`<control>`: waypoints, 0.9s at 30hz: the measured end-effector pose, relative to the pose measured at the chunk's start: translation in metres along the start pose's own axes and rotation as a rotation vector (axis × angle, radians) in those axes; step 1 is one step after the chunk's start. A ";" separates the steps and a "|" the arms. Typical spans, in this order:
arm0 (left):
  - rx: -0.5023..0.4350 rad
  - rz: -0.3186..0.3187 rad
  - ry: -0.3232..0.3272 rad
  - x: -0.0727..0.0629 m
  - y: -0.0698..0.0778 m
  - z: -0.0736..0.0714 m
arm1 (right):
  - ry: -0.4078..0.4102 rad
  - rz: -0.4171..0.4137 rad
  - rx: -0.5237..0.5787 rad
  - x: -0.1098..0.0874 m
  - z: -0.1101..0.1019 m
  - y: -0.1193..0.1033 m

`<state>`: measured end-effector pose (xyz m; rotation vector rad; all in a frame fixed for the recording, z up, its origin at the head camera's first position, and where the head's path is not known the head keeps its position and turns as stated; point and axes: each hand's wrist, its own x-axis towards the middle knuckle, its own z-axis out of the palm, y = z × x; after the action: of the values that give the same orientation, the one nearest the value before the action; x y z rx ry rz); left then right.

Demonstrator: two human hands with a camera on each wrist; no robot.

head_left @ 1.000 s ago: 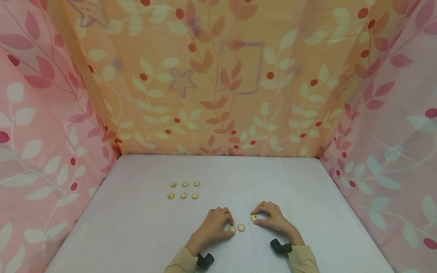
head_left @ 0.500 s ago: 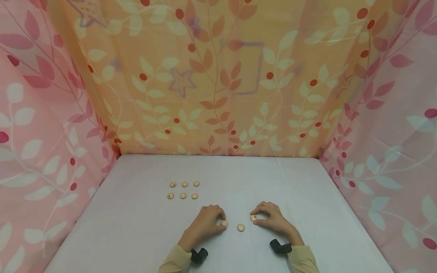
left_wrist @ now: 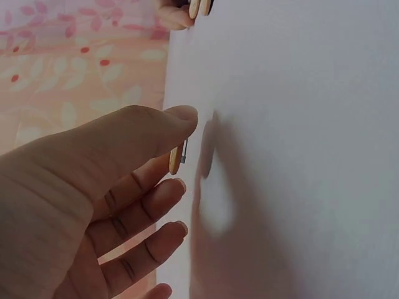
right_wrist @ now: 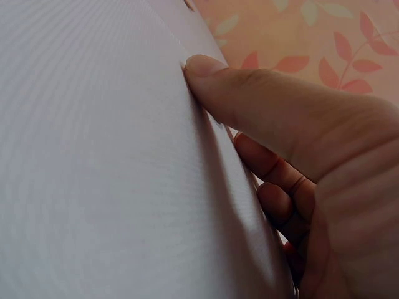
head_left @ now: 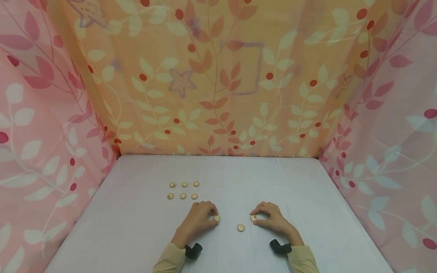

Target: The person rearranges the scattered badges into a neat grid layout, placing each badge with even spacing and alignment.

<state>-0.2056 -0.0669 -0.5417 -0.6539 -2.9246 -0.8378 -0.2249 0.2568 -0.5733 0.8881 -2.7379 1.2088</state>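
Observation:
My left hand (head_left: 198, 218) pinches a round wooden pin badge (head_left: 216, 218) between thumb and fingers. In the left wrist view this badge (left_wrist: 175, 159) stands on edge, clear of the cloth, with a metal pin on its back. My right hand (head_left: 273, 220) pinches another badge (head_left: 253, 218) at the table; in the right wrist view the thumb hides it. Between the hands, slightly nearer to me, a loose badge (head_left: 240, 228) lies flat. The marks on their faces are too small to read.
Several more badges lie in two rows, a far row (head_left: 184, 184) and a near row (head_left: 183, 196), beyond my left hand. A white cloth covers the table (head_left: 119, 223). Patterned curtains (head_left: 218, 113) hang behind it and on both sides. Black wrist devices (head_left: 280, 247) sit on both wrists.
The left hand has carried its badge leftward and a little away from me, off from beside the loose badge. The right hand and the badges on the table have stayed put.

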 end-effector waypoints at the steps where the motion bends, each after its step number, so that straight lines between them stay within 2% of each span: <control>1: 0.001 -0.003 0.002 0.000 -0.001 -0.001 | 0.000 0.001 -0.003 0.000 0.000 0.000; 13: 0.001 -0.042 0.046 -0.003 -0.014 -0.011 | 0.003 -0.004 -0.010 0.000 0.000 0.001; 27: 0.032 -0.048 0.084 -0.005 -0.032 -0.017 | 0.000 0.001 0.002 0.000 0.000 0.001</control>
<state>-0.2151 -0.1025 -0.5438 -0.5347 -2.8827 -0.8011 -0.2254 0.2573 -0.5746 0.8877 -2.7378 1.2111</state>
